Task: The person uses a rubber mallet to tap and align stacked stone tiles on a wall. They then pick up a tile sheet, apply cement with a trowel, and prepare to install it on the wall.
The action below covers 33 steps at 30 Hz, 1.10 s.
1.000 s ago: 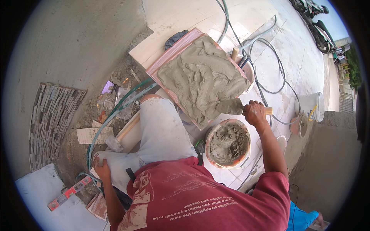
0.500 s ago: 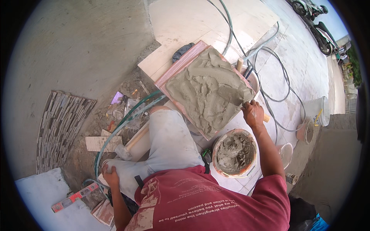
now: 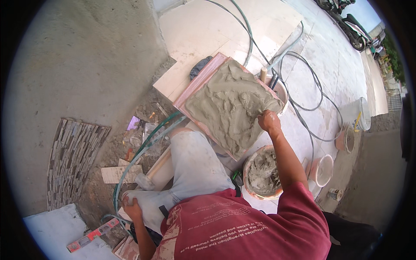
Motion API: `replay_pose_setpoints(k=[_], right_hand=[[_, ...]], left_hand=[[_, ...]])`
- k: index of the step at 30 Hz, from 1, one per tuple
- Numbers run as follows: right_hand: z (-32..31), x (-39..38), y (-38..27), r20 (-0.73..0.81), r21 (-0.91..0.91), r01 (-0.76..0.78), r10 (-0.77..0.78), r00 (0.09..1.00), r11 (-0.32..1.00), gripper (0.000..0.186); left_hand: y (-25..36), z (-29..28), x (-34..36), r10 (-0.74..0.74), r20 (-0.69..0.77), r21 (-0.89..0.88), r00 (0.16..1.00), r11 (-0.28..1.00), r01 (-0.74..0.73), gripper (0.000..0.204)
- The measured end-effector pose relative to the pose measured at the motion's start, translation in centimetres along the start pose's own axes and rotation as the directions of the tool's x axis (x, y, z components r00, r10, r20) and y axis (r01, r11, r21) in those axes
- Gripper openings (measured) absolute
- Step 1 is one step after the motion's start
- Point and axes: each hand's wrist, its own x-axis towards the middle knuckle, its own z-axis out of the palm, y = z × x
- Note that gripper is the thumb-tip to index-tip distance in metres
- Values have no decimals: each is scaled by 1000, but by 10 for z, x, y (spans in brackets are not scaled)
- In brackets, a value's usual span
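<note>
Grey wet mortar [image 3: 225, 106] lies thick and ridged over a tile stacked on others, whose pinkish edge [image 3: 200, 81] shows along the upper left. My right hand [image 3: 269, 121] is closed at the right corner of the mortar, gripping a trowel; its blade and handle are mostly hidden by the hand and the mortar. My left hand [image 3: 133, 211] rests on my bent left knee, fingers loosely spread and holding nothing. Just below my right forearm stands a bucket [image 3: 247, 175] with more mortar in it.
Green and grey hoses [image 3: 149, 145] run past my left leg. A mallet [image 3: 144, 182] and a red level [image 3: 93, 234] lie at the left, near a strip-stone wall panel [image 3: 73, 160]. Black cable [image 3: 323, 93], a white bucket [image 3: 364, 113] and smaller pails [image 3: 323, 169] are at the right.
My right hand has moved slightly left, and the trowel blade, plain before on the mortar, is now mostly hidden. The mortar surface looks reworked. My left hand stays on the knee.
</note>
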Motion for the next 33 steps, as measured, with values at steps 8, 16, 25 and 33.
replay_pose_setpoints(k=[8, 16, 25, 33], right_hand=[[39, -59, -1, 345, 737, -168, -149, 927, 655, 34], [-7, -192, 102, -137, 582, 168, -107, 985, 796, 31], [62, -351, 146, 110, 220, -399, 384, 917, 890, 38], [159, -391, 131, 0, 410, -371, 407, 913, 833, 38]], left_hand=[[-19, 4, 20, 45, 77, 61, 996, 997, -49, 43], [-37, 23, 86, -83, 361, 313, 929, 949, -36, 52], [-65, 34, 107, -6, 486, 272, 874, 951, -145, 52], [-60, 24, 90, 145, 412, 208, 900, 946, -248, 44]])
